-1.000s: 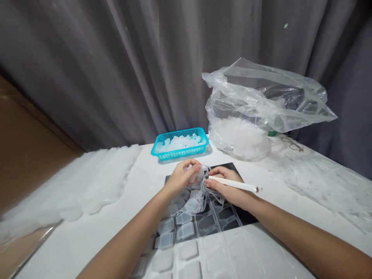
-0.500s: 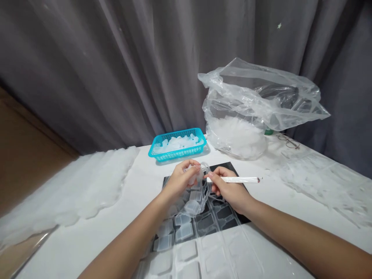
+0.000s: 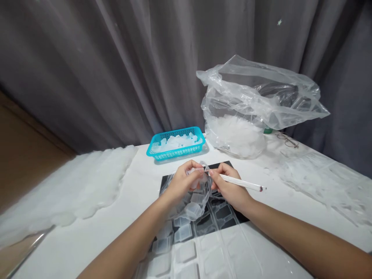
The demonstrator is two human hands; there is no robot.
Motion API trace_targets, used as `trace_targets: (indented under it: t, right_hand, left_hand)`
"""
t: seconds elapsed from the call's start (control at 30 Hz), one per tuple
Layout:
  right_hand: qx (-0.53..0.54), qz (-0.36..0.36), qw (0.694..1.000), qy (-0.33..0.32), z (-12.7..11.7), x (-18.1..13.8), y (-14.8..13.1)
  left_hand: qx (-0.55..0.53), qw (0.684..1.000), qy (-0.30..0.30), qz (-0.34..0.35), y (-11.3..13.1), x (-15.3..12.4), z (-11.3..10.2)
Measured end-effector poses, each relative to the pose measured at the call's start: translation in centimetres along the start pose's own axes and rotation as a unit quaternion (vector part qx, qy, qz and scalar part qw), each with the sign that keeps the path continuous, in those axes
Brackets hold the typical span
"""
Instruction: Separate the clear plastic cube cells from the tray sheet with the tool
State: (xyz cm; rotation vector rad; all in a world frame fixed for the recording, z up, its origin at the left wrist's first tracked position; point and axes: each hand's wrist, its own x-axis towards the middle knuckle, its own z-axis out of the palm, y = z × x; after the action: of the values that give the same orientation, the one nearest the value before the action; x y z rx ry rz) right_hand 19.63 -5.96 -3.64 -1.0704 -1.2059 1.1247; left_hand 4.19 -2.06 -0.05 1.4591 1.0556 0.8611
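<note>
My left hand [image 3: 187, 180] pinches the curled-up end of a translucent moulded sheet [image 3: 186, 251], which looks like soft plastic or silicone with rows of rounded square pieces. My right hand [image 3: 228, 184] grips a slim white pen-shaped tool [image 3: 244, 182], its dark reddish back end pointing right and slightly down. The tool's front end meets the sheet's edge beside my left fingertips; its tip is too small to make out. Below both hands lies a black mat [image 3: 232, 223], partly covered by the sheet, which runs on toward me over the white table.
Behind my hands stands a blue basket [image 3: 176, 154] of small translucent pieces. A large clear bag [image 3: 236, 135] with white pieces is at back right. Cut-out sheet scraps [image 3: 325, 182] lie at right, a white fluffy-looking pile [image 3: 72, 190] at left beside a brown panel [image 3: 26, 155].
The white tool has tilted, its back end dropping a little, and its front end has come closer to my left fingers. The view has shifted slightly.
</note>
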Motion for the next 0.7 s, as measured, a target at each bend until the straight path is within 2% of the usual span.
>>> trace_targets:
  t: [0.2, 0.3, 0.37, 0.5, 0.6, 0.7]
  right_hand:
    - [-0.071, -0.043, 0.996, 0.015, 0.3, -0.6, -0.5]
    - [-0.113, -0.069, 0.991, 0.019, 0.3, -0.4, -0.1]
    - [-0.156, -0.060, 0.986, 0.027, 0.3, 0.0, 0.5]
    - [-0.209, -0.022, 0.978, 0.010, 0.5, 0.5, 1.0]
    - [-0.219, -0.015, 0.976, -0.003, 0.9, 0.2, 0.5]
    - [-0.209, -0.012, 0.978, -0.009, 1.0, -0.2, -0.1]
  left_hand:
    - [0.015, 1.000, -0.002, -0.004, -0.1, -0.2, 0.6]
    - [0.023, 1.000, -0.001, -0.002, 0.4, -0.5, 0.9]
    - [0.017, 1.000, -0.019, 0.011, 0.9, -0.7, 0.8]
    - [-0.073, 0.996, -0.045, 0.040, 1.7, -0.8, -0.4]
    - [-0.141, 0.987, -0.038, 0.062, 2.1, -0.8, -1.3]
    - [-0.167, 0.982, -0.058, 0.063, 2.3, -0.9, -1.6]
